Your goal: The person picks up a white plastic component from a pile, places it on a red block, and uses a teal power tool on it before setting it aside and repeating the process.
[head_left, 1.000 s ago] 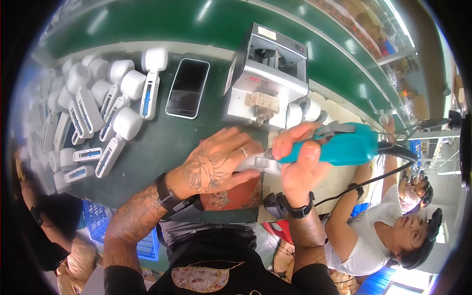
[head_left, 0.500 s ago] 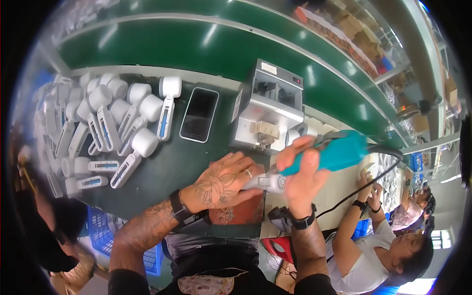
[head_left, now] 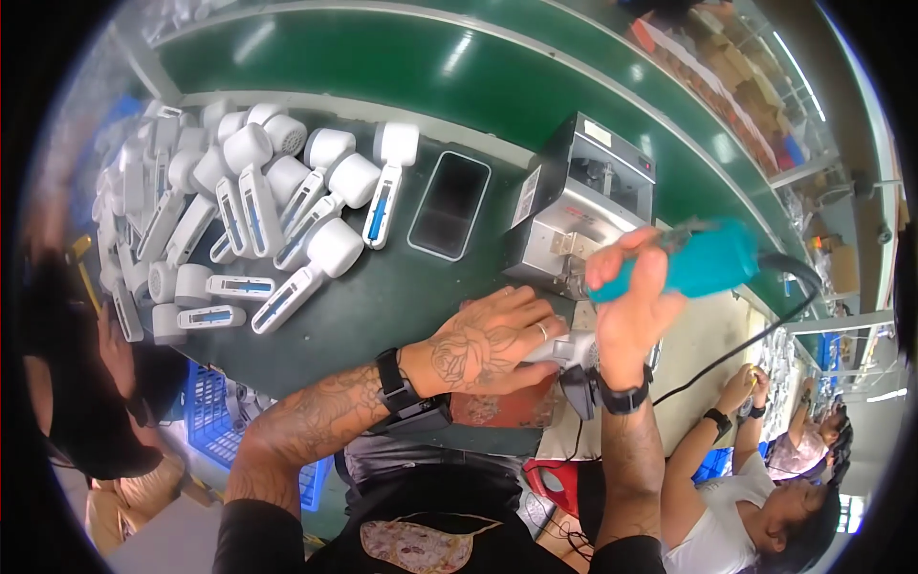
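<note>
My left hand (head_left: pixel 492 342) lies over a white handheld fan (head_left: pixel 579 350), its fingers closed round the handle. The fan's round grilled head points to the right. Under it is a worn red-brown pad (head_left: pixel 502 408) on the bench. My right hand (head_left: pixel 633 311) grips a teal electric screwdriver (head_left: pixel 703 263), slightly blurred, with a black cable trailing right. Its tip is beside the front of a grey metal screw feeder (head_left: pixel 545 251); the fingers partly hide whether they touch.
Several white fans (head_left: pixel 335 247) with blue strips in their handles are heaped on the left. A phone (head_left: pixel 449 206) lies between heap and feeder. A blue crate (head_left: pixel 215 421) stands below the bench edge. At right, a co-worker (head_left: pixel 727 507) works at the bench.
My right hand has raised the screwdriver away from the fan, and its tip is nearer the screw feeder. My left hand stays on the fan. The whole view has shifted.
</note>
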A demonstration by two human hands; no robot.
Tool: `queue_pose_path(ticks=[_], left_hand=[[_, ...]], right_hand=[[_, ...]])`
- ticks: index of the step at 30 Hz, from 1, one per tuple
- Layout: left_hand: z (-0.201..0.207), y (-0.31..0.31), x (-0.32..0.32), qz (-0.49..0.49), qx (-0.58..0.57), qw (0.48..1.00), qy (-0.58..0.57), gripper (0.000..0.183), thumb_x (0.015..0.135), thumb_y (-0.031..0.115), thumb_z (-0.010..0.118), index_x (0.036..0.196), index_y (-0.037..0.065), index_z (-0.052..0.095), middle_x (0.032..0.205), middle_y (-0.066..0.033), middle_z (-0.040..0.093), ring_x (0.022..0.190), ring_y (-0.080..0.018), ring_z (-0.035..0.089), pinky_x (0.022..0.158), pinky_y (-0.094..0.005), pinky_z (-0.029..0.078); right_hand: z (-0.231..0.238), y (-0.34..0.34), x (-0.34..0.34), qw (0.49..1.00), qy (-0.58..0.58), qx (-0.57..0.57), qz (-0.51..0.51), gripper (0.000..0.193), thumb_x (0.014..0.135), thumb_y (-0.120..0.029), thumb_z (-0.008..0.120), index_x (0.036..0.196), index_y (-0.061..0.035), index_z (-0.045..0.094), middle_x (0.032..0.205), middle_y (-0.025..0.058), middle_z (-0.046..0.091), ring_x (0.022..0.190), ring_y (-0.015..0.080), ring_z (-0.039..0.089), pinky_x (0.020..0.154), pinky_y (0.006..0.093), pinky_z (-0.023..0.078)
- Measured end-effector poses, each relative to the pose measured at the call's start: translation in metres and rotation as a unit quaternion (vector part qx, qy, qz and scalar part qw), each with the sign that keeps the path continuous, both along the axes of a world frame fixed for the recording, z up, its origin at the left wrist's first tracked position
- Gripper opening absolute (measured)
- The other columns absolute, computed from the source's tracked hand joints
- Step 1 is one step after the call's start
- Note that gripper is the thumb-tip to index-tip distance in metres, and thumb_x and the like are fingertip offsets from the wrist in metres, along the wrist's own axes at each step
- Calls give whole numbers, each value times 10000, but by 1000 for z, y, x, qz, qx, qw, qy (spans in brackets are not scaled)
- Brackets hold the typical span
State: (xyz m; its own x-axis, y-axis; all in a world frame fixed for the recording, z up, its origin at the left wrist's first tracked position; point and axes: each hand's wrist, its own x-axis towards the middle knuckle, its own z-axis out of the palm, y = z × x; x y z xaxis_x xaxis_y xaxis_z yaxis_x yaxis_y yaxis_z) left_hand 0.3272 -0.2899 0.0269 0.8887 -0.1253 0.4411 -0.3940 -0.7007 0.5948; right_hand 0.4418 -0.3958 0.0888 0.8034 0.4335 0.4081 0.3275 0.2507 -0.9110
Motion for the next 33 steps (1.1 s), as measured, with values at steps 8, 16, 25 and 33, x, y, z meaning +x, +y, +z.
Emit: queue_pose_path(ticks=[8,16,25,33], left_hand=[[-1,-3,6,-1,0,1000,7,374,827,226,680,1158,63,620,1044,-87,600,955,-286,560,870,-404,468],[-1,-3,8,6,-29,1000,2,308,822,181,687,1090,44,621,991,-88,592,911,-285,548,809,-386,478],[0,-1,7,15,-16,1000,-1,310,800,173,706,1072,54,614,991,-86,592,897,-282,544,807,-378,475],[-2,-4,7,20,-20,1000,-6,167,789,180,726,862,41,668,1047,-27,597,905,-230,524,822,-347,460]], right_hand=[[11,-50,-35,999,25,28,9,601,890,-573,635,1014,-10,465,641,64,482,537,173,480,504,314,415],[4,-58,-42,999,40,-26,-19,667,871,-659,594,1004,-20,455,604,47,452,501,162,448,485,319,396],[-8,-59,-40,998,52,-6,-20,632,885,-649,585,974,-39,450,618,31,440,508,146,433,477,302,383],[-19,-56,-39,999,48,15,13,554,892,-599,617,876,-93,392,603,20,404,481,134,395,444,286,350]])
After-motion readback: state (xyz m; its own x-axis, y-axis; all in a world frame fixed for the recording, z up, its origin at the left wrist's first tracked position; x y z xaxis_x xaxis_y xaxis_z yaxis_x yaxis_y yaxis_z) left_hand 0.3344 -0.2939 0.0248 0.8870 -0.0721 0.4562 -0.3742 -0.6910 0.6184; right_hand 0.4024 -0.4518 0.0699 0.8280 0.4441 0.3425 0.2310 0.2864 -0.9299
